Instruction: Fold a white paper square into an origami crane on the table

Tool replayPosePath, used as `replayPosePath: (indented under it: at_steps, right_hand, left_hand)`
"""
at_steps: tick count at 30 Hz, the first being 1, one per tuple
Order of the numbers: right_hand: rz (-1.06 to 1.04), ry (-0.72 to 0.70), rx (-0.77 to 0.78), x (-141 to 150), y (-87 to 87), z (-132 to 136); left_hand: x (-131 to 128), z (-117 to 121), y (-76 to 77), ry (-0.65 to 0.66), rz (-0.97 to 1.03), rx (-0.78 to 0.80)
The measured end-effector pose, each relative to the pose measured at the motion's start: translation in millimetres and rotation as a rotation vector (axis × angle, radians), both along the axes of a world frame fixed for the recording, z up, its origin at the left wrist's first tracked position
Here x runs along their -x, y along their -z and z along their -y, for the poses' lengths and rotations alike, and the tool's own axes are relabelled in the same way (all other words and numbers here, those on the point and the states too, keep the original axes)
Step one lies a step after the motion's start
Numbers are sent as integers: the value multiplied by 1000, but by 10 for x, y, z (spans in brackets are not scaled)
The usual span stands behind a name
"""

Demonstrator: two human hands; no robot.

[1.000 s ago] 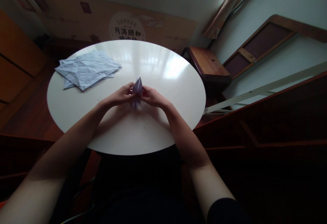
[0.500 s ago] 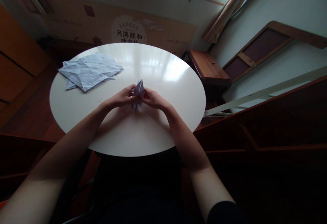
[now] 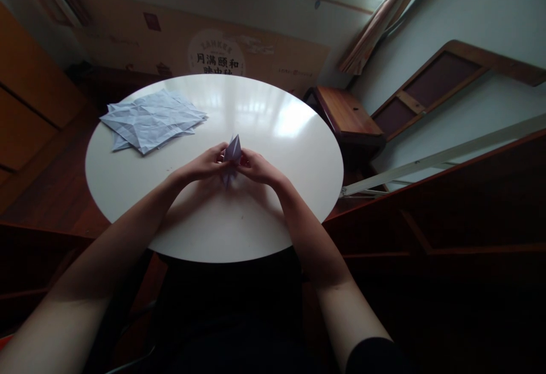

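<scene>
A small folded piece of pale lilac paper (image 3: 232, 149) stands pointed end up between my two hands, just above the round white table (image 3: 281, 135). My left hand (image 3: 203, 165) pinches its left side with fingers closed. From the right, my right hand (image 3: 256, 168) pinches the other side, fingers closed too. Both hands meet at the paper near the table's middle. The lower tip of the paper pokes out beneath my fingers.
A loose stack of several creased pale sheets (image 3: 151, 119) lies at the table's far left. Behind the table a cardboard box (image 3: 213, 49) with printed characters leans at the wall. A wooden stool (image 3: 347, 113) stands to the right, and dark wooden furniture (image 3: 447, 237) fills the right side.
My hands and the folded paper stay together in the same grip; only the view has tilted slightly, shifting everything a little lower in the picture.
</scene>
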State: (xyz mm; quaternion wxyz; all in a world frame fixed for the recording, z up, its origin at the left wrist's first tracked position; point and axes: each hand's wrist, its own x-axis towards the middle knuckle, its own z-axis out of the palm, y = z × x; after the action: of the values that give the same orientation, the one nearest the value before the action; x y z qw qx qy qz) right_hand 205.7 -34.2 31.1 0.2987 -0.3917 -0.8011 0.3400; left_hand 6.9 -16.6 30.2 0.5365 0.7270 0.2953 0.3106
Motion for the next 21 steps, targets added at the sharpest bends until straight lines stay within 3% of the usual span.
replayPosePath:
  at_steps: [21]
  right_hand:
    - [-22, -3, 22, 3, 12, -3]
  left_hand:
    - [9, -9, -3, -24, -30, -75]
